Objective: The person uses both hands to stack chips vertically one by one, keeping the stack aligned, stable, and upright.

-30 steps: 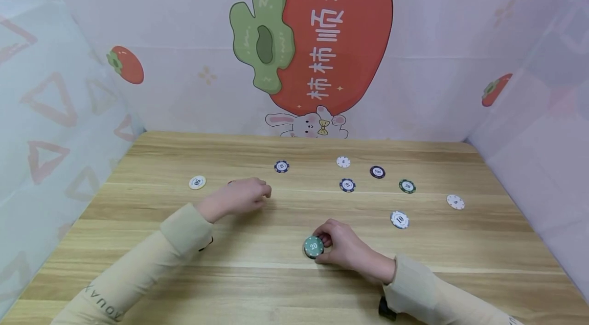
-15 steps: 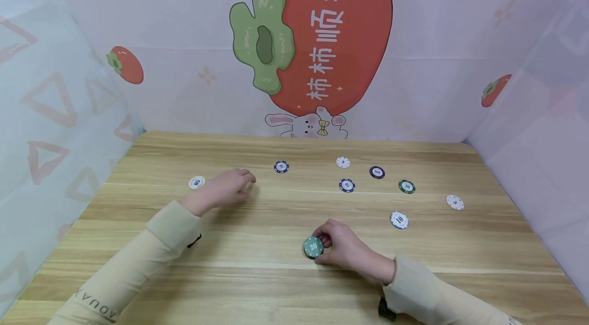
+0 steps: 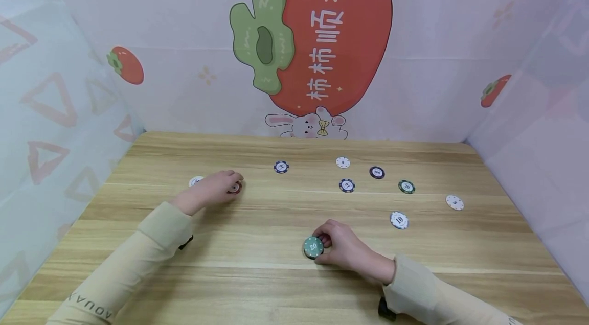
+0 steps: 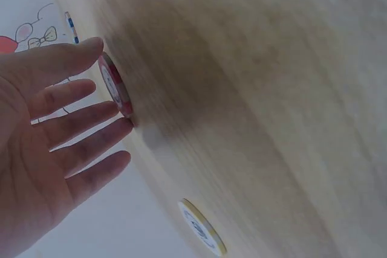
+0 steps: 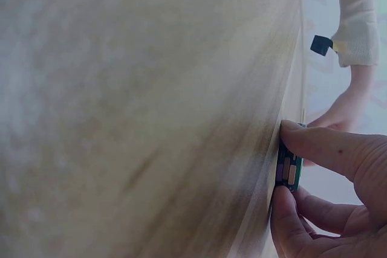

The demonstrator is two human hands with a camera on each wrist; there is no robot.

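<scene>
A red-rimmed poker chip [image 3: 235, 187] lies at the back left of the table. My left hand [image 3: 215, 190] is over it, the thumb [image 4: 94, 47] at one edge and fingertips at the opposite edge in the left wrist view; the fingers are fairly straight and spread. Nearer the front, my right hand [image 3: 342, 244] pinches a small stack of poker chips [image 3: 314, 247] by its sides, with a green 20 chip on top. Seen edge-on in the right wrist view, the stack [image 5: 289, 166] sits between thumb and fingers, low at the table surface.
A white 50 chip [image 3: 195, 181] lies just left of my left hand, partly covered by it. Several chips are scattered at the back and right, among them a blue chip [image 3: 281, 167], a black 500 chip [image 3: 377, 172] and a light-blue 10 chip [image 3: 399, 220]. Printed cloth walls border the table [image 3: 257, 289].
My left hand has moved left and back, and now its fingers are around the red chip, which it hid before. My right hand has stayed at the stack.
</scene>
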